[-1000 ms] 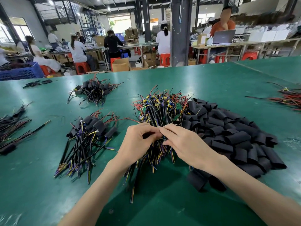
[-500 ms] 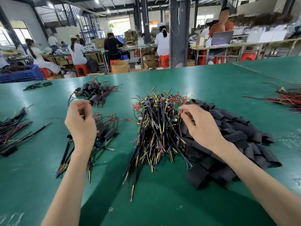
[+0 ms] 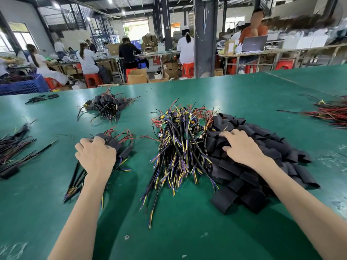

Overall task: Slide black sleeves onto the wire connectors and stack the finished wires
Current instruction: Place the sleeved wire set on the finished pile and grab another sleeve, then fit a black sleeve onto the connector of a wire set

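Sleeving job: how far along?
Done: two stacks of sleeved wires, the near stack and the far stack. In hand: left hand sits on the near stack, grip unclear; right hand touches the loose sleeves pile. Left: the large unsleeved wire pile between them, likely most of the job.

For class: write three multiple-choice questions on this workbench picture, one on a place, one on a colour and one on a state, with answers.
1. Relative to the bare wires, the black sleeves lie:
A) to their left
B) to their right
C) under the table

2. The table top is:
A) white
B) brown
C) green

3. The right hand is:
A) resting on the black sleeves
B) raised high off the table
C) out of view

Answers:
1 B, the sleeve pile sits against the wires on the person's right.
2 C, the uncovered surface is green.
3 A, its fingers lie on top of the pile.
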The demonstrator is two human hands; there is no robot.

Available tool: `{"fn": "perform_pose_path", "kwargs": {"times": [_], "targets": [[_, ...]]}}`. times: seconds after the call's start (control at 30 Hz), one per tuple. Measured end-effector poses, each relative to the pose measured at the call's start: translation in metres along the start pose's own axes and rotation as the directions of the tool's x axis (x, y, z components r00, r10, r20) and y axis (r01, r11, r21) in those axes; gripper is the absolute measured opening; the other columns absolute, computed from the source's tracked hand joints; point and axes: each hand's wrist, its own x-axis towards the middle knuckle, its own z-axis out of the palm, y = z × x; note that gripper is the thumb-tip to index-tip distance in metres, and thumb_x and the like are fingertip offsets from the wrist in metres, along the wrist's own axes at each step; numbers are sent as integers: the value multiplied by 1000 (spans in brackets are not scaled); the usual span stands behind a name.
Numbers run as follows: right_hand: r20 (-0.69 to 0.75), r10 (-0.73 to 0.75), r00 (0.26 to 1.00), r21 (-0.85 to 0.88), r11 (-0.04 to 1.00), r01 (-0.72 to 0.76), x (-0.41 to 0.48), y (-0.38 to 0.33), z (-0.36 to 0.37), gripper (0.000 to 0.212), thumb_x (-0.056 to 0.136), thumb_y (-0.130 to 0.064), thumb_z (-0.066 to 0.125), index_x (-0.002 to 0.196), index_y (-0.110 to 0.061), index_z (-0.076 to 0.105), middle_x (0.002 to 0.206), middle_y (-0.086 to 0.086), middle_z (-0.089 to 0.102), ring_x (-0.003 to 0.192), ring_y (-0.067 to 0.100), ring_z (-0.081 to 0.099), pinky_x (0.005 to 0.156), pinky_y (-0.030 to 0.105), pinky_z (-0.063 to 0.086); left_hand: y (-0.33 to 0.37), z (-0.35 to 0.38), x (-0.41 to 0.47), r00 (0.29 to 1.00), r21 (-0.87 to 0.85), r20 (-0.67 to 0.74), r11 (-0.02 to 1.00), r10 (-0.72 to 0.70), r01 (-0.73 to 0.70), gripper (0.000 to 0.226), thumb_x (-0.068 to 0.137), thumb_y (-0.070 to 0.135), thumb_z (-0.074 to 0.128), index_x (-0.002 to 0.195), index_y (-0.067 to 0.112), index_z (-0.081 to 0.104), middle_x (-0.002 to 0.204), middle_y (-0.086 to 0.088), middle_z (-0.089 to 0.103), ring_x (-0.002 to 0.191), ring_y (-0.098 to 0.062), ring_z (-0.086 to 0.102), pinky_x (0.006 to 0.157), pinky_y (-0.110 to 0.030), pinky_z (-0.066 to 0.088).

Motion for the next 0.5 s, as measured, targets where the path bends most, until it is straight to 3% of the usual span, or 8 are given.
{"fn": "perform_pose_path", "kwargs": {"times": [0.13,0.23,0.33,0.5], "targets": [[-79,3,997,35,999,0,-1,1,1,38,90,-26,58,125,-18,44,121,9,48,114,30,42,90,43,38,3,2,0,991,-44,-82,993,109,-113,23,83,5,56,103,-2,62,116,-26,50,110,-42,41,88,-48,32],[-95,-19,995,66,997,26,-1,2,3,30,90,-24,58,116,-17,45,120,6,48,111,29,40,89,41,35,4,12,0,963,-38,43,963,267,-265,29,90,19,55,116,7,63,132,-15,50,125,-34,39,104,-44,27],[-77,-28,997,73,997,34,0,3,5,24,91,-21,56,111,-17,43,122,5,51,109,29,40,88,41,32,-2,19,0,941,-6,218,965,258,-263,39,95,26,48,129,9,57,147,-11,39,139,-27,26,113,-41,20],[-84,-58,995,80,995,65,1,6,7,25,92,-17,55,113,-19,43,123,3,50,107,27,40,85,40,31,8,13,2,966,-83,147,976,212,-201,34,95,25,48,121,10,62,138,-13,49,130,-30,38,112,-41,19]]}}
